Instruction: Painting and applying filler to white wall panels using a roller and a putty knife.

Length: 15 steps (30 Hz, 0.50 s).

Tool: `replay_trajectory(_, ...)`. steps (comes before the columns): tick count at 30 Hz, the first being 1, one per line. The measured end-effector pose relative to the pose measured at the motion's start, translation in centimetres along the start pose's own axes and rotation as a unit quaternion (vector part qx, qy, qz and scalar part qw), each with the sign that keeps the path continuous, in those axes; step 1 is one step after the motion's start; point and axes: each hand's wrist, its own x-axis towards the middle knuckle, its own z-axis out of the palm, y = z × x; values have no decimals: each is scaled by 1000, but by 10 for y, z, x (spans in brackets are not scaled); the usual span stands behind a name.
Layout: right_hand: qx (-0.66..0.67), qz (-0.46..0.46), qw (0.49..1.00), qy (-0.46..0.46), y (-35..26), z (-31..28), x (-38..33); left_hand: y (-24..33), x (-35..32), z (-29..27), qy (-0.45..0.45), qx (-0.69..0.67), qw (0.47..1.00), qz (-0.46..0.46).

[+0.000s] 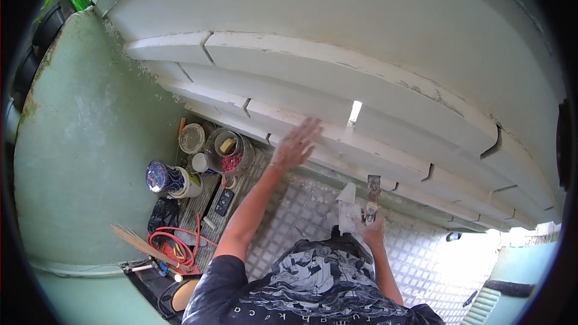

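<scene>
My left hand (296, 144) is raised with its fingers stretched out, against or just in front of the white stepped wall (361, 156); its fingertips are a little blurred, and I cannot tell if they touch. Lower and to the right, my right hand (371, 229) grips a putty knife (374, 188), its stained blade pointing up toward the wall. Beside that hand hangs a whitish pointed piece (347, 210), perhaps sheet or cloth; whether the hand holds it too is unclear. A narrow bright slot (355, 111) runs through the wall above.
At the left, several buckets (191, 138) and paint tins stand on wooden slats (208, 204), near a black remote-like device (224, 202), a red hose (174, 235) and a broom (138, 244). A green wall (90, 144) closes that side. The floor is patterned tile (301, 204).
</scene>
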Motion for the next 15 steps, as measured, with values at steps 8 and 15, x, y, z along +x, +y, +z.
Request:
replay_trajectory(8, -2, -6, 1000, 24, 17, -3, 13, -91, -60, -41, 142, 181, 900, -370)
replay_trajectory(15, -15, -20, 999, 41, 24, -1, 20, -38, -22, -40, 68, 29, 986, -148)
